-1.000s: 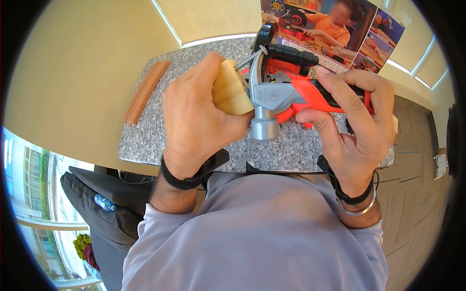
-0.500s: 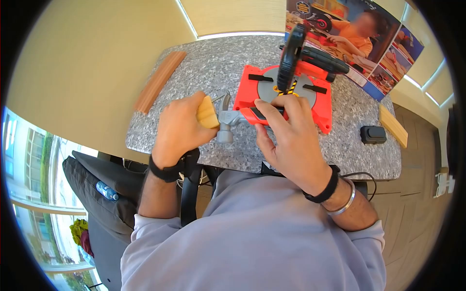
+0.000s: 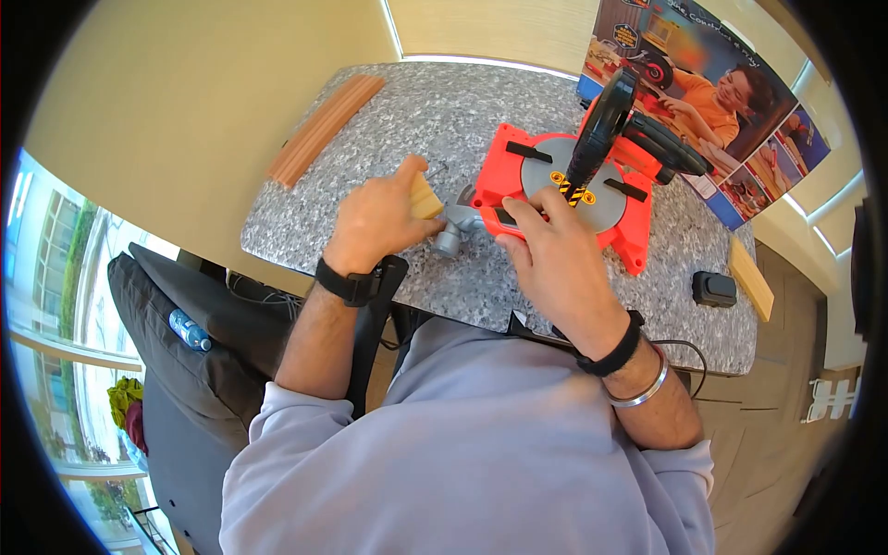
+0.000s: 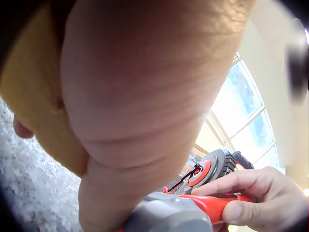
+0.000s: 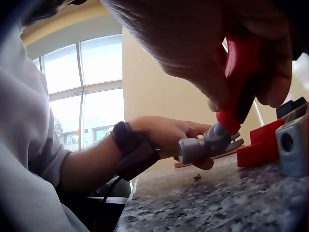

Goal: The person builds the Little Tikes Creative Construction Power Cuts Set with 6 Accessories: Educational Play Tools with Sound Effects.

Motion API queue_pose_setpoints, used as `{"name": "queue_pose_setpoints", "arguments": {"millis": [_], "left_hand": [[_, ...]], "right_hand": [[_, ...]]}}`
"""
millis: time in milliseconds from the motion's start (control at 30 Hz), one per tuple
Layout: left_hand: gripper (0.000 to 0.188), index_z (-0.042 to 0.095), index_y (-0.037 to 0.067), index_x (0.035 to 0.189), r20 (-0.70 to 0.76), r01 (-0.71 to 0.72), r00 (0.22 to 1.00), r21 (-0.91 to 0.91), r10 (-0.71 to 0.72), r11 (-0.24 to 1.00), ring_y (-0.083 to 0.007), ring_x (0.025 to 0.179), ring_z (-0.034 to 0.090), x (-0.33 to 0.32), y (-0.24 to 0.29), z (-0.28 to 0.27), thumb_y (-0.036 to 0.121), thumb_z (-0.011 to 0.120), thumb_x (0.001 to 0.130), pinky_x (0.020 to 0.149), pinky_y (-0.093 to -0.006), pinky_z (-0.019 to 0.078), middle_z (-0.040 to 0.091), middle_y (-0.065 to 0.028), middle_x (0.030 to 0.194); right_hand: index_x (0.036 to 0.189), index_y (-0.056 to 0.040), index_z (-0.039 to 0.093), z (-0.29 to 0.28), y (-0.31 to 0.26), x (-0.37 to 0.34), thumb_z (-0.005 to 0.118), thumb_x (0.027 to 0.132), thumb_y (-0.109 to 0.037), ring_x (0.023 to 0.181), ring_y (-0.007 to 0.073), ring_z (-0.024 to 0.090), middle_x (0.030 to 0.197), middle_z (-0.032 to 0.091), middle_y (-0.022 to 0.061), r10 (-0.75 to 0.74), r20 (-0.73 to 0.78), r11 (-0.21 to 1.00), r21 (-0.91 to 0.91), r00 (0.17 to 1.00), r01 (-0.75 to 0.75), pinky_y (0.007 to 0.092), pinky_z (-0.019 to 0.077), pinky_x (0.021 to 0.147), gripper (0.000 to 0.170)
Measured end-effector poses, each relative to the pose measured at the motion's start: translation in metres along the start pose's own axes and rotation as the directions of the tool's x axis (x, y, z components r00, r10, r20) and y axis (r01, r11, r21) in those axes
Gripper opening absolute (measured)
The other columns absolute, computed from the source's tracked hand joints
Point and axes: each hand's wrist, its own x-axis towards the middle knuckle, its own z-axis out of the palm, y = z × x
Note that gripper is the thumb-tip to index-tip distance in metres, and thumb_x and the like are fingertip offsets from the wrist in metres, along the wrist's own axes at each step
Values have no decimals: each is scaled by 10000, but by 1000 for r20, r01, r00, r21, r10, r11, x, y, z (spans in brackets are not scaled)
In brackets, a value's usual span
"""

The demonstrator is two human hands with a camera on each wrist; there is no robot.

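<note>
In the head view my left hand grips a pale wooden block just over the granite table, and a nail shows at the block's far side. My right hand holds the red and black handle of a toy hammer, whose grey head is beside the block, close to my left fingers. In the right wrist view the hammer head overlaps the left hand. Part of the handle is hidden by my right hand.
A red toy mitre saw stands beyond my right hand. The printed box is behind it. A reddish wood strip lies at the left, a black case and pale wood piece at the right of the granite table.
Both hands, the block and the hammer have come down from in front of the saw to near the tabletop. The saw and more of the table are uncovered.
</note>
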Motion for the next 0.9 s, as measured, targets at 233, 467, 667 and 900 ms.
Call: {"name": "queue_pose_setpoints", "arguments": {"millis": [233,467,667,900], "left_hand": [[693,514,151,1415,-161,-316,944,-197,288,928,-448,1135,690,5,-3,13,264,876,835,890,-526,586,658,-210,1334],[549,688,16,1208,-145,-471,877,-79,458,878,-391,1205,671,13,-8,16,302,911,795,962,-488,577,640,-148,1356],[766,642,59,1444,-15,-440,898,-31,440,897,-398,1338,615,11,-12,19,354,908,790,1085,-470,530,594,-177,1520],[924,503,72,1582,157,-341,922,-98,353,935,-433,1383,577,9,-5,9,358,912,805,1123,-481,505,549,-212,1567]], "right_hand": [[1212,6,719,-32,0,-9,832,887,-113,923,340,676,1068,619,149,-3,-42,998,62,999,5,443,566,785,364],[1218,13,726,-65,6,-17,848,866,-76,886,354,677,1050,637,157,-39,-140,995,84,989,51,426,557,778,384],[1200,15,729,-76,9,-18,855,858,-69,872,357,671,1044,635,159,-40,-163,995,82,986,54,426,559,764,374],[1187,7,729,-75,8,-17,866,845,-74,845,353,662,1024,625,151,-56,-135,994,88,989,69,421,549,735,377]]}}
